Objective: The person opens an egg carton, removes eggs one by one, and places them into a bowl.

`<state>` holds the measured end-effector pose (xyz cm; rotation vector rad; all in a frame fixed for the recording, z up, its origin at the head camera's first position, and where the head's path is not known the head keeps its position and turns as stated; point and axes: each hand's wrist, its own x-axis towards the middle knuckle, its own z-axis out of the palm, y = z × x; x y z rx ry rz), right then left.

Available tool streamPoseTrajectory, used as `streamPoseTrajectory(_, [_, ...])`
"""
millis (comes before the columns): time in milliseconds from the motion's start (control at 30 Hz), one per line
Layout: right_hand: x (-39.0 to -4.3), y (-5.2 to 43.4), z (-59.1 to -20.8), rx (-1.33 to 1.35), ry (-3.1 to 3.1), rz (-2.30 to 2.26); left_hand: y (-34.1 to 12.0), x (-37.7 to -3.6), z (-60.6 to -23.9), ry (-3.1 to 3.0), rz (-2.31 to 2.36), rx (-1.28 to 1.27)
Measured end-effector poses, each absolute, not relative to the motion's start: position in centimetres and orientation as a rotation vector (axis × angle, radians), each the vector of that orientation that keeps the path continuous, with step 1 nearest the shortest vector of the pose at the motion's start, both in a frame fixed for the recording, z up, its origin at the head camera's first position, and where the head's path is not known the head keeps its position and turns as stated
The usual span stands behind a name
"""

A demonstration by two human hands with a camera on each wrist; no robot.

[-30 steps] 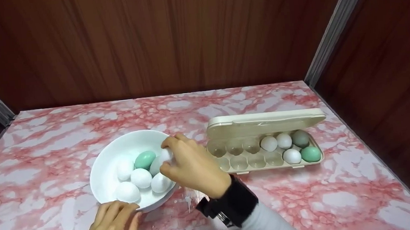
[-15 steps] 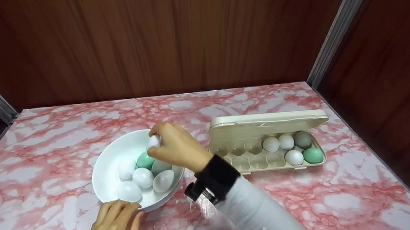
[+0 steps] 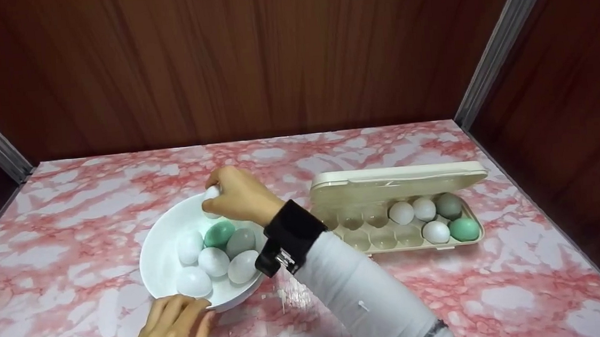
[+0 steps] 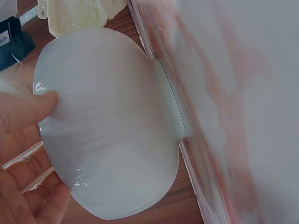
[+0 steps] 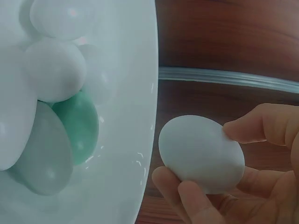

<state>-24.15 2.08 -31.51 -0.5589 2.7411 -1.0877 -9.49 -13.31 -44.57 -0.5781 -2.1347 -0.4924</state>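
A white bowl [image 3: 158, 244] stands left of the middle of the table with white eggs, a green egg [image 3: 220, 233] and a grey-green egg [image 3: 241, 242] in it. My left hand [image 3: 171, 334] grips its near rim, thumb [image 4: 44, 105] against the outer wall and fingertips over the edge. Above the bowl's far rim, my right hand [image 3: 240, 194] pinches a white egg [image 5: 201, 154] between thumb and fingers. In the right wrist view this egg shows apart from the others, just outside the rim.
To the right, a cream egg carton [image 3: 397, 182] stands with its lid raised. Its right end holds white eggs, a dark grey-green egg [image 3: 448, 206] and a green egg [image 3: 464, 229]; its left cups are bare. Wood panels [image 3: 270, 58] enclose the marbled table [image 3: 93, 195].
My right hand has lifted the white egg from the right side of the bowl and carried it left and away to the far rim. The left hand keeps its grip on the rim.
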Motion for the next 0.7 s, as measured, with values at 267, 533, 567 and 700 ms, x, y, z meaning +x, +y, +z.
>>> streamPoseTrajectory(267, [-25.1, 0.7, -32.6, -0.609, 2.693, -1.044, -13.4, -9.8, -44.8, -2.099, -0.484, -0.599])
streamPoseTrajectory(533, [-25.7, -0.2, -34.2, -0.631, 2.651, -0.965, -13.3, -9.9, -44.7, -2.091, -0.474, -0.604])
streamPoseTrajectory(567, [-25.8, -0.3, -34.4, -0.626, 2.647, -0.963, -13.3, -9.8, -44.7, -2.090, -0.473, -0.605])
streamPoseTrajectory(700, [-25.9, -0.6, -34.7, -0.599, 2.651, -0.952, -13.4, -9.9, -44.8, -2.086, -0.475, -0.603])
